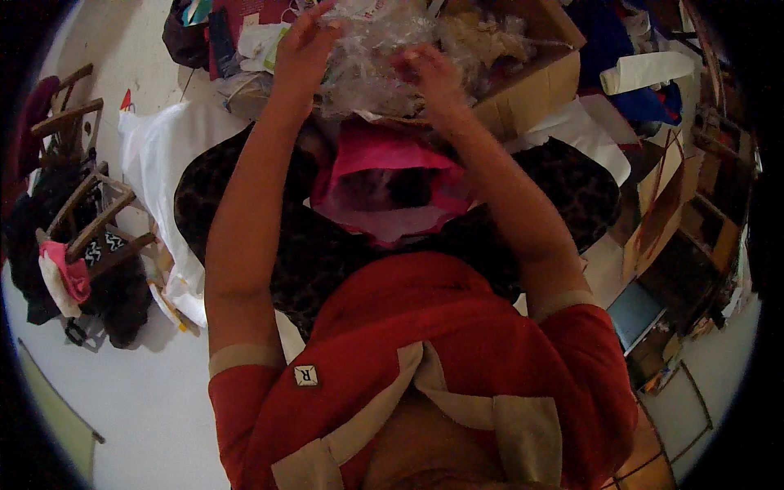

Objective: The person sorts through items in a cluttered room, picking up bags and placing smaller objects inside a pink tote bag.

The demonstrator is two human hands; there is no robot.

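Both my arms reach forward over a heap of clear crinkled plastic bags (pixel 380 55) in and around a cardboard box (pixel 533 92). My left hand (pixel 306 37) is raised at the heap's left side, its fingers partly spread; whether it grips any plastic cannot be told. My right hand (pixel 432 70) is over the heap's right part with bent, blurred fingers, and what it may hold is unclear. A pink bag (pixel 392 147) lies with its mouth open between my crossed legs, something dark inside it.
White cloth (pixel 165 153) lies on the floor at the left, beside a wooden frame (pixel 104 226) with dark cloths. A white roll (pixel 649 70) rests on blue cloth at the upper right. Another cardboard box (pixel 661 208) and wooden shelving (pixel 723 214) stand at the right.
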